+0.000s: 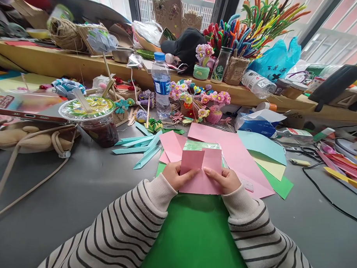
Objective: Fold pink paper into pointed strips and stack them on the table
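Both hands grip one piece of pink paper [200, 186], which is split or torn partway down its middle from the top edge. My left hand [177, 176] pinches its left half, thumb on the near face. On the other half, my right hand [225, 178] pinches in the same way, the two thumbtips close to the slit. Below the paper lies a green mat [196, 236]. Behind it are a large pink sheet [233, 155], a smaller folded pink piece [172, 145] and a clear plastic wrapper [203, 145].
Folded turquoise paper strips [143, 144] lie to the left, near a lidded cup of dark drink [99, 127]. A water bottle [161, 86] stands behind. Blue [262, 146] and green sheets [278, 184] are on the right, with scissors [306, 151] and a black cable [325, 196].
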{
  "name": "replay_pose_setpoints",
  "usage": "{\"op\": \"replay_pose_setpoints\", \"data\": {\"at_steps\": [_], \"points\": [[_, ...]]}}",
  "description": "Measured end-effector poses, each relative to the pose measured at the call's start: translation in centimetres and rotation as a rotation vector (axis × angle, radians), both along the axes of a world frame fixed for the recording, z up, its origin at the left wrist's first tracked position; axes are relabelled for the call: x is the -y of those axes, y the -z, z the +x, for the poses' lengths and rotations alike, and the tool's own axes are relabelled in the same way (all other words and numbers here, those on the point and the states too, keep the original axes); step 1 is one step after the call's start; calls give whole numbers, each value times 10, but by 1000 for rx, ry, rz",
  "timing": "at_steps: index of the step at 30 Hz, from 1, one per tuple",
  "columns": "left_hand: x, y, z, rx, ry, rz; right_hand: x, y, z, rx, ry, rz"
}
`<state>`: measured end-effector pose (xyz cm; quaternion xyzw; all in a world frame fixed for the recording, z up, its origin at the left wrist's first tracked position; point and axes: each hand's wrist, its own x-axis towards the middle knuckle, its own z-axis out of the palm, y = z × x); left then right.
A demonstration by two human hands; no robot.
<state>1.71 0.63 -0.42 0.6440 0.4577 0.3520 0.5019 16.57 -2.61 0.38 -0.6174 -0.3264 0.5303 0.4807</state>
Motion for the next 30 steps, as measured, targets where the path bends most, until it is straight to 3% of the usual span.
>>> {"op": "replay_pose_setpoints", "data": {"at_steps": [9, 12, 22, 30], "points": [[-2, -3, -1, 28, 17, -86, 1, 1, 1, 28, -20, 35], [-3, -2, -2, -19, 59, -58, 1, 1, 2, 24, -16, 31], [-2, 4, -2, -147, 28, 64, -1, -2, 1, -4, 9, -41], [-2, 0, -2, -54, 32, -20, -2, 1, 4, -17, -34, -35]]}}
